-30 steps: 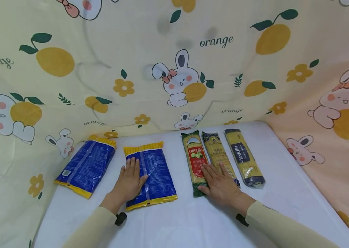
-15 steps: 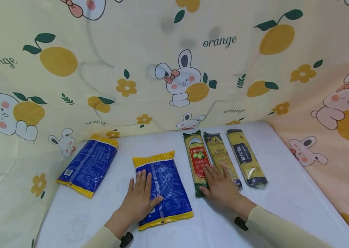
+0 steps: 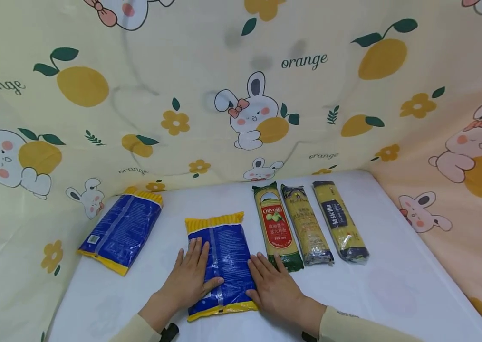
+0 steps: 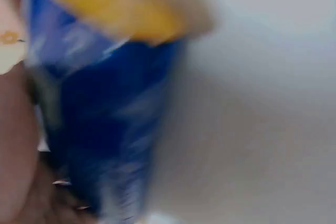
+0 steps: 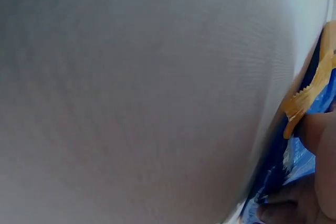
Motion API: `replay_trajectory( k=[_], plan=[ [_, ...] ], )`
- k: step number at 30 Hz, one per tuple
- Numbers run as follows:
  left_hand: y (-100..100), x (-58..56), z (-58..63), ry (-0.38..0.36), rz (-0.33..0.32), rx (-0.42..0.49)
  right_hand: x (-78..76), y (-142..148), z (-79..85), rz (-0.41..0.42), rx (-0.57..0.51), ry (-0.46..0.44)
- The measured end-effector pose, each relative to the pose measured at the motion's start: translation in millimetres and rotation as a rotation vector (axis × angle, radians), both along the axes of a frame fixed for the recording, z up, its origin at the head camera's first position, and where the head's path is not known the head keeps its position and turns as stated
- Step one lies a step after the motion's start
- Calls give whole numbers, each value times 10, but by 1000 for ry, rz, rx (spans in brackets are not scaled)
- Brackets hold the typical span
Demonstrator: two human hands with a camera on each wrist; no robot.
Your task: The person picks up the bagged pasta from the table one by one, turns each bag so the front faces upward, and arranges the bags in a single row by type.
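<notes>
A flat, rectangular pack of glossy blue plastic with yellow ends (image 3: 232, 256) lies on the white-covered table (image 3: 138, 299), in front of the person and between the two hands. The left hand (image 3: 189, 280) rests flat on its left side, fingers extended and grasping nothing. The right hand (image 3: 277, 287) lies along its right edge with fingers extended and thumb on the pack, not clenched. Rows of fine print cover the blue plastic, too small to read.

Farther left, a second blue-and-yellow plastic pack (image 3: 123, 230) lies slanted, with similar fine print and a white barcode label (image 3: 93, 239).

On the right lie three long, narrow packs. The nearest to the right hand, a green-and-gold plastic pack with a red panel (image 3: 276, 225), reads "Olivoilà" above the Chinese characters "意大利面"; the right fingers overlap its lower end in the head view, and whether they touch is unclear. Beside it is a gold plastic pack with a dark top (image 3: 306, 223), its lettering illegible. The outermost, a yellow pack with navy ends (image 3: 352, 232), reads "la Sicilia" on a navy label.

The cream printed cloth (image 3: 172, 71) behind repeats the word "orange".
</notes>
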State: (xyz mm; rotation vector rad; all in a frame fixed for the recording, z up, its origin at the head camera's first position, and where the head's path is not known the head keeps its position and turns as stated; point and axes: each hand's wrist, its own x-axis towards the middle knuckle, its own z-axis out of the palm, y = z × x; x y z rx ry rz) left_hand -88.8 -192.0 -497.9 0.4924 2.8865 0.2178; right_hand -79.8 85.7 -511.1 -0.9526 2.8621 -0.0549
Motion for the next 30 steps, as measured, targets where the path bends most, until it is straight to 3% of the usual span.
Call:
replay_trajectory(
  k=[3, 6, 9, 13, 16, 19, 25, 30],
  plan=[
    [-22, -57, 176, 19, 10, -43, 47, -25, -12, -2, 54, -14],
    [14, -218, 375, 81, 16, -64, 74, -10, -4, -6, 94, 5],
    [146, -483, 510, 154, 11, -62, 93, 20, 19, -4, 120, 32],
    [411, -930, 593, 174, -30, -88, 118, 53, 25, 0, 98, 96],
    [603, -1220, 574, 170, -63, -129, 132, 58, 16, 11, 57, 139],
    [739, -1391, 485, 187, -89, -166, 146, 40, 14, 29, 36, 173],
    [823, -1470, 278, 181, -147, -273, 196, 22, 7, 51, 29, 267],
    [853, -1480, 194, 174, -173, -289, 217, 56, 0, 27, 40, 269]
  ],
)
